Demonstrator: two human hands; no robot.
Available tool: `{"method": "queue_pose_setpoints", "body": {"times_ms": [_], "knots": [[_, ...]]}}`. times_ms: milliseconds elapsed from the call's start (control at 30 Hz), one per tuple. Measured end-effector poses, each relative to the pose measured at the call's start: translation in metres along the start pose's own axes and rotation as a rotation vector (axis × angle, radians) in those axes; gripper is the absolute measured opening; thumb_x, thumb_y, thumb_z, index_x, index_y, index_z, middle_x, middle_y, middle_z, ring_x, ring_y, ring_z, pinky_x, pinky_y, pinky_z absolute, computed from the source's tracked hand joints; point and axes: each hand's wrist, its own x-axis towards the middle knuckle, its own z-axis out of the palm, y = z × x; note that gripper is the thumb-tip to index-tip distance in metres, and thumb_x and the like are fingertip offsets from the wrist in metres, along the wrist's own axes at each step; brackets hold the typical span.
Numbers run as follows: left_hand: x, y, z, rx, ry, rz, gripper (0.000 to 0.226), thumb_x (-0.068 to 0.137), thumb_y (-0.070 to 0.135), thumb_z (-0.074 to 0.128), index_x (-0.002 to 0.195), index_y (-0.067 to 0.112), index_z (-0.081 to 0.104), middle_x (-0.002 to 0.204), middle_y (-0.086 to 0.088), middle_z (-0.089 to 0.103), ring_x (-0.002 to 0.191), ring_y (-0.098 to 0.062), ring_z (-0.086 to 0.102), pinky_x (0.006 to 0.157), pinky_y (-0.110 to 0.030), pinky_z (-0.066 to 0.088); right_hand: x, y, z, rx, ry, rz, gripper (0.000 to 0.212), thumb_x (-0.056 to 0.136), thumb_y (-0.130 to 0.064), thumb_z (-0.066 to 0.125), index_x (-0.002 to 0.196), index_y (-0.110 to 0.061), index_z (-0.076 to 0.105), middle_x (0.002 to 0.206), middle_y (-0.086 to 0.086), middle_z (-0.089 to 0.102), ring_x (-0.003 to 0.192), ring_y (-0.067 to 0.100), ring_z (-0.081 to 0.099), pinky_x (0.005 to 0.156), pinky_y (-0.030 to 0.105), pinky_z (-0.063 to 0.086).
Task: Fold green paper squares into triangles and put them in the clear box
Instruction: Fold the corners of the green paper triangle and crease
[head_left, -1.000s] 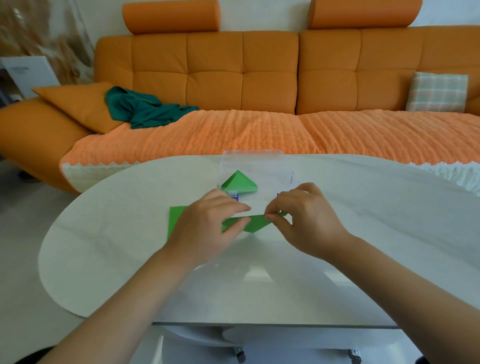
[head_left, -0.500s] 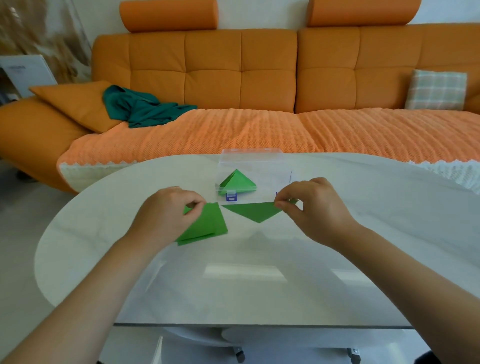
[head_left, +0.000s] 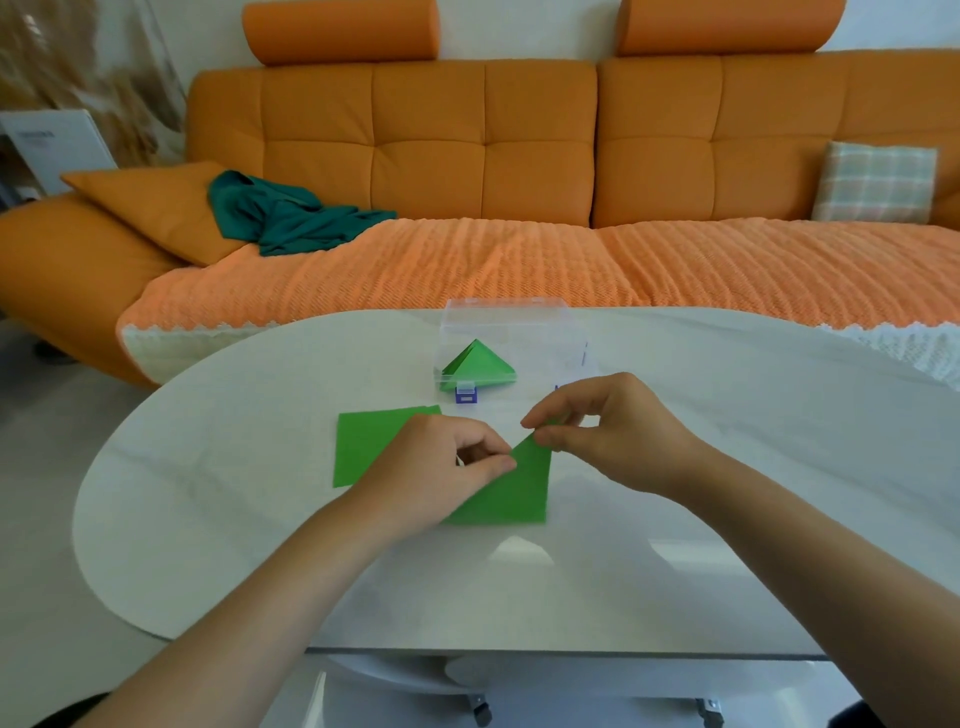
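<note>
The white table (head_left: 727, 493) is carrying the clear box (head_left: 506, 322). In front of the box, the left hand (head_left: 441, 462) and right hand (head_left: 613, 436) are each pinching a green paper (head_left: 514, 493) between thumb and forefinger. Flat green squares (head_left: 369, 447) are lying front-left of the box. Folded triangles (head_left: 478, 369) are sitting inside it.

Both my bare forearms reach in from the lower corners and meet near the middle. My left hand (head_left: 441, 462) lies knuckles-up, thumb and forefinger pinching the green paper (head_left: 519, 493). My right hand (head_left: 618, 431) sits just beside it, fingers (head_left: 556, 408) curled downward, pinching that same paper's top corner.
</note>
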Motion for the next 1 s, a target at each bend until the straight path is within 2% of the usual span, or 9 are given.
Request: {"method": "queue_pose_setpoints", "body": {"times_ms": [167,267,367,467,533,633,733,900,1000], "knots": [[0.003,0.0,-0.003,-0.015,-0.031,-0.06,0.008,0.085,0.028,0.075,0.078,0.027,0.076,0.073,0.017,0.07,0.067,0.0,0.062,0.063,-0.011,0.046,0.001,0.0,0.005,0.123,0.104,0.132,0.027,0.089,-0.007,0.064,0.099,-0.028,0.078,0.072,-0.015,0.073,0.065,0.005,0.067,0.068,0.015,0.047],[0.004,-0.004,-0.001,-0.03,-0.078,-0.138,0.007,0.086,0.026,0.074,0.079,0.028,0.075,0.076,0.016,0.073,0.073,-0.001,0.068,0.068,-0.014,0.05,0.003,0.002,0.007,0.114,0.218,0.142,0.037,0.091,-0.005,0.055,0.111,-0.031,0.073,0.081,-0.016,0.074,0.071,0.01,0.067,0.067,0.021,0.051],[0.005,-0.005,0.001,-0.257,0.005,-0.274,0.007,0.089,0.022,0.071,0.083,0.024,0.073,0.078,0.004,0.076,0.072,-0.013,0.071,0.069,-0.026,0.053,0.0,0.006,0.009,-0.036,0.232,0.021,0.046,0.09,-0.004,0.052,0.121,-0.035,0.066,0.094,-0.018,0.071,0.086,0.008,0.063,0.079,0.025,0.051],[0.007,-0.003,0.004,-0.495,0.082,-0.4,0.013,0.093,0.016,0.066,0.081,0.019,0.07,0.072,0.001,0.073,0.059,-0.011,0.063,0.057,-0.021,0.048,-0.003,0.005,0.01,-0.121,0.126,-0.162,0.05,0.082,-0.002,0.054,0.122,-0.03,0.064,0.114,-0.014,0.062,0.102,0.005,0.058,0.09,0.019,0.046],[0.007,-0.002,0.005,-0.601,0.086,-0.441,0.013,0.095,0.015,0.063,0.084,0.018,0.069,0.071,0.001,0.07,0.061,-0.012,0.061,0.06,-0.023,0.049,-0.004,0.006,0.011,-0.213,0.016,-0.278,0.052,0.075,-0.007,0.06,0.122,-0.028,0.063,0.125,-0.008,0.057,0.116,0.007,0.053,0.098,0.02,0.041],[0.008,-0.002,0.004,-0.701,0.065,-0.455,0.01,0.096,0.016,0.06,0.094,0.013,0.069,0.078,-0.005,0.072,0.072,-0.02,0.062,0.068,-0.03,0.052,-0.004,0.012,0.015,-0.349,-0.055,-0.324,0.042,0.076,-0.022,0.077,0.114,-0.034,0.066,0.136,-0.005,0.051,0.123,0.012,0.05,0.1,0.031,0.043],[0.008,-0.001,0.003,-0.725,0.048,-0.464,0.012,0.097,0.016,0.06,0.104,0.009,0.067,0.091,-0.014,0.075,0.079,-0.024,0.068,0.068,-0.029,0.055,-0.002,0.014,0.019,-0.339,0.021,-0.319,0.022,0.078,-0.032,0.082,0.098,-0.033,0.073,0.13,-0.005,0.057,0.115,0.013,0.055,0.093,0.036,0.048],[0.006,0.001,0.001,-0.726,-0.032,-0.431,0.019,0.095,0.011,0.062,0.114,0.013,0.067,0.101,-0.006,0.077,0.09,-0.022,0.075,0.072,-0.025,0.055,-0.001,0.011,0.021,-0.257,0.087,-0.258,0.007,0.084,-0.034,0.075,0.09,-0.031,0.076,0.122,-0.01,0.062,0.106,0.005,0.059,0.089,0.021,0.046],[0.005,0.004,0.0,-0.719,-0.077,-0.402,0.023,0.092,0.011,0.066,0.113,0.016,0.068,0.102,-0.001,0.077,0.092,-0.021,0.074,0.079,-0.029,0.053,-0.001,0.006,0.02,-0.139,0.076,-0.101,0.004,0.084,-0.034,0.075,0.086,-0.032,0.076,0.119,-0.017,0.063,0.105,-0.004,0.06,0.091,0.015,0.043]]}}
